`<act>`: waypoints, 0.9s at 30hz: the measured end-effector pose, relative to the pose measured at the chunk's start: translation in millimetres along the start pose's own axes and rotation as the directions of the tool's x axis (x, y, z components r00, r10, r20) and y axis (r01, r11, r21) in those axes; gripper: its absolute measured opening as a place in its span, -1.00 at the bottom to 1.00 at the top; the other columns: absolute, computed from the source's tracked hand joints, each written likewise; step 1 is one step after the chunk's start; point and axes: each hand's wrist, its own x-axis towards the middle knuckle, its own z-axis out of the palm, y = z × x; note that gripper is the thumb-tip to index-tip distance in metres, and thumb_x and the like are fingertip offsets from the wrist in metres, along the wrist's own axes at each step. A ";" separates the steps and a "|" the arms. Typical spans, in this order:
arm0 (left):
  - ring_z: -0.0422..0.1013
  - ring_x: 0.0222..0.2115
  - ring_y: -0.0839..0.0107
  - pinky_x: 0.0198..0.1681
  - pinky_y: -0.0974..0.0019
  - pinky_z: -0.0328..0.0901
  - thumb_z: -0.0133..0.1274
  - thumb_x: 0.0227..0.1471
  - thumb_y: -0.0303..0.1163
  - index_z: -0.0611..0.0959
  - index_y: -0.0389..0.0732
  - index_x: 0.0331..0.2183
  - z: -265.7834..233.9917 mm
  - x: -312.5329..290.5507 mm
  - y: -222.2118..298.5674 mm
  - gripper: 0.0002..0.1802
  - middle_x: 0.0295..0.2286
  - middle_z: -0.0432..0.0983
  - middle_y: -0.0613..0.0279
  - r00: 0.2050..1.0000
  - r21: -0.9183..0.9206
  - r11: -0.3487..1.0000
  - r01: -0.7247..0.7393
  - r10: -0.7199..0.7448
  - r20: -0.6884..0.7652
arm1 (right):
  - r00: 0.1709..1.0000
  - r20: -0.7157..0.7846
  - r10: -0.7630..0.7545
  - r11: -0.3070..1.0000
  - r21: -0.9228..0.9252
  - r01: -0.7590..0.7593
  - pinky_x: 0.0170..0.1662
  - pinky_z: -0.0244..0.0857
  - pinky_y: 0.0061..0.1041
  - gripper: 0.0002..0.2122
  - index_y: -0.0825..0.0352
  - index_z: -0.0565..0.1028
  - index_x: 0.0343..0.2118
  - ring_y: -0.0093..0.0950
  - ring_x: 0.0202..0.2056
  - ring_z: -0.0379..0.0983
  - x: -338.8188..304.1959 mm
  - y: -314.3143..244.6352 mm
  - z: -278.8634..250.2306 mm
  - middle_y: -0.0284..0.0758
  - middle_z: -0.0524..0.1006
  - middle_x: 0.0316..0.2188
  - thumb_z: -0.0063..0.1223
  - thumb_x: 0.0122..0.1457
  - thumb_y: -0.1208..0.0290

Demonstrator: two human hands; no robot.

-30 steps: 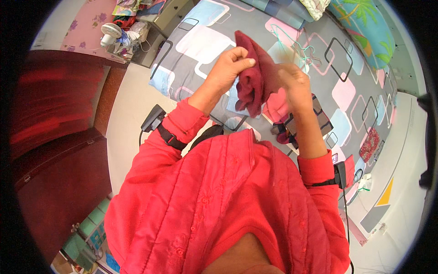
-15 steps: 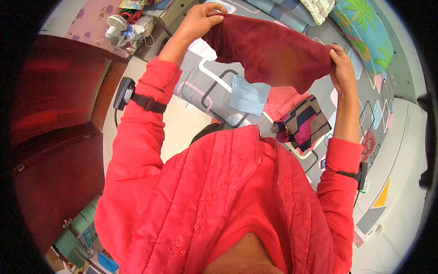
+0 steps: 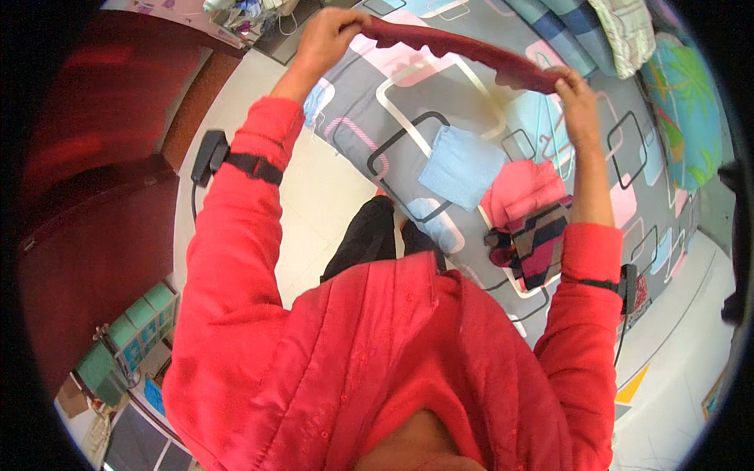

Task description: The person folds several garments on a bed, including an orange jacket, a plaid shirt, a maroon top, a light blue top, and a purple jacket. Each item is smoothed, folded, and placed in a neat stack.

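Observation:
A dark maroon cloth (image 3: 463, 49) is stretched between my two raised hands and shows edge-on as a narrow band above the bed. My left hand (image 3: 328, 38) pinches its left end, and my right hand (image 3: 577, 102) grips the right end. What kind of garment or cloth it is, I cannot tell. Below it on the bed lie a folded light blue cloth (image 3: 462, 166), a folded pink cloth (image 3: 525, 188) and a folded cloth with dark, tan and magenta blocks (image 3: 542, 243). Light blue hangers (image 3: 554, 129) rest close to my right wrist.
The bed (image 3: 428, 78) has a grey sheet with rounded-square outlines. At its far right are a checked blue blanket (image 3: 561, 39) and a green-blue palm-print bundle (image 3: 687, 118). A dark red cabinet (image 3: 94, 204) stands left, beside the pale floor (image 3: 326, 212). My black trouser leg (image 3: 365, 235) shows below.
The maroon cloth has gone from hanging broad to a thin edge-on strip, still held at both ends. The bed and folded cloths have shifted in view, and the hangers have come into sight.

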 end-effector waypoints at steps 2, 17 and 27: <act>0.44 -0.43 0.14 -0.34 0.13 0.30 0.12 -0.15 -0.51 0.65 -0.12 -0.45 15.9 -41.9 -29.2 -0.89 -0.50 0.55 0.20 0.998 0.147 0.989 -0.031 0.022 0.059 | 0.997 0.068 0.038 0.985 -0.172 -0.025 -0.02 0.25 -0.53 -0.79 0.38 0.49 -0.19 -0.47 -0.14 0.45 -12.9 43.1 34.0 -0.27 0.56 -0.23 -0.16 0.15 0.54; 0.47 -0.26 0.08 -0.16 0.18 0.34 0.30 -0.22 -0.23 0.53 -0.39 -0.18 154.7 -243.6 -125.6 -0.42 -0.29 0.52 -0.10 0.370 0.160 0.350 0.923 -0.921 -0.118 | 0.824 -0.099 0.557 0.773 -0.301 -0.558 -0.02 0.30 -0.32 -0.47 0.52 0.39 -0.04 -0.16 -0.10 0.43 -70.3 267.3 187.5 0.02 0.43 -0.07 0.23 -0.03 0.27; 0.52 -0.32 0.13 -0.24 0.18 0.37 0.10 -0.22 -0.44 0.55 -0.29 -0.14 199.1 -151.0 -41.0 -0.53 -0.34 0.57 -0.06 0.818 0.059 0.817 0.574 -0.575 0.008 | 0.559 0.312 0.768 0.432 0.392 -0.812 -0.01 0.30 -0.36 -0.59 0.50 0.41 -0.03 -0.28 -0.14 0.47 -39.9 266.0 210.2 -0.18 0.52 -0.16 0.09 0.11 0.34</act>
